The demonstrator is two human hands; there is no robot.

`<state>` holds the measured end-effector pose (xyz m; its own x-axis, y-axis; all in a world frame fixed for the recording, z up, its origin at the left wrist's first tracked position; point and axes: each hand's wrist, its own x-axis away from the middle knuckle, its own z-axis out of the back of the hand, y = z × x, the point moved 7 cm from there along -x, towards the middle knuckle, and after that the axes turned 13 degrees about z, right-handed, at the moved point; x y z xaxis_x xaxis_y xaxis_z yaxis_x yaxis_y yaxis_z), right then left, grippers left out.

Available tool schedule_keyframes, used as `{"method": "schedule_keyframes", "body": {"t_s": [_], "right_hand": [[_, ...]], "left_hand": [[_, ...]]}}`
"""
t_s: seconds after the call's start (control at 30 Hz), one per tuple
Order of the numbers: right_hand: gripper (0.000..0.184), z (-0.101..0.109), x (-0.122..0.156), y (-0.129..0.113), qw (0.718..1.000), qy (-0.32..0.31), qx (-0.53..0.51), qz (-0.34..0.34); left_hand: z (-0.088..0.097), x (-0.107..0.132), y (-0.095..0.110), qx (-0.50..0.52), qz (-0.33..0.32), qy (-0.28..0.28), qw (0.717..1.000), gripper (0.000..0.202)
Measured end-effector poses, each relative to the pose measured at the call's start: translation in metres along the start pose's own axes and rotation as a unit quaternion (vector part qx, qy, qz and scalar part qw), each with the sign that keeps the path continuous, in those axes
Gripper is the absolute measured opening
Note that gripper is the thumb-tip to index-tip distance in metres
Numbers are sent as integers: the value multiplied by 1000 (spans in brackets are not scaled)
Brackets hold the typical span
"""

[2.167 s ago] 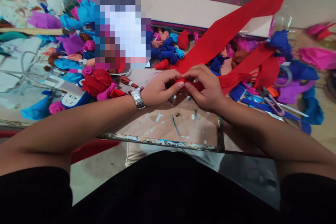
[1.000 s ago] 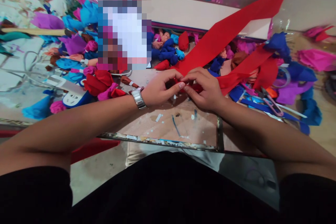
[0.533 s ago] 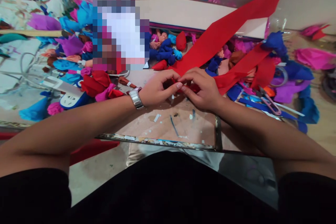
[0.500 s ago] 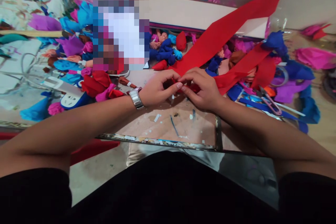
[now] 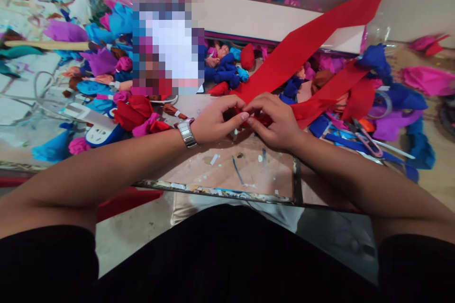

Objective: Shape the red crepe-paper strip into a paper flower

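Note:
My left hand (image 5: pixel 222 118) and my right hand (image 5: pixel 272 120) meet over the near part of the table, thumbs and forefingers pinched on a red crepe paper strip (image 5: pixel 284 61). From my fingers the strip's long free end slants up to the right, past the white box. The part between my fingertips is mostly hidden. More red strip (image 5: pixel 334 87) lies to the right of my right hand. Behind my hands sit a red paper bud (image 5: pixel 247 57) and several dark blue paper buds (image 5: pixel 225 68).
A power strip (image 5: pixel 104 133) with a charger and several paper flowers (image 5: pixel 133 112) lie left of my hands. Pink-handled scissors (image 5: pixel 369 141) and a tape roll (image 5: pixel 383 104) are at the right. A long white box (image 5: pixel 270 16) stands behind; a blurred patch covers the area beside it.
The view has shifted slightly, so things sit a little farther right. My hands keep their pinch on the red strip with hardly any movement.

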<state>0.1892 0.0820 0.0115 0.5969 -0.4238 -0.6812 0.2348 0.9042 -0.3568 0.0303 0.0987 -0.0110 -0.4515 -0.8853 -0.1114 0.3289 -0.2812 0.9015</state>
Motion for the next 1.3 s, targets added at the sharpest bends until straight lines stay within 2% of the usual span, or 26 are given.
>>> {"method": "schedule_keyframes", "body": {"t_s": [0.7, 1.1, 1.3], "right_hand": [[21, -4, 3, 2, 999, -33, -5, -17], [19, -2, 2, 2, 1000, -9, 9, -7], [19, 2, 4, 2, 999, 21, 25, -23]], "left_hand": [[0, 0, 1, -14, -9, 1, 1000, 44], [0, -1, 2, 1, -3, -5, 1000, 49], [2, -1, 7, 4, -27, 16, 1000, 45]]}}
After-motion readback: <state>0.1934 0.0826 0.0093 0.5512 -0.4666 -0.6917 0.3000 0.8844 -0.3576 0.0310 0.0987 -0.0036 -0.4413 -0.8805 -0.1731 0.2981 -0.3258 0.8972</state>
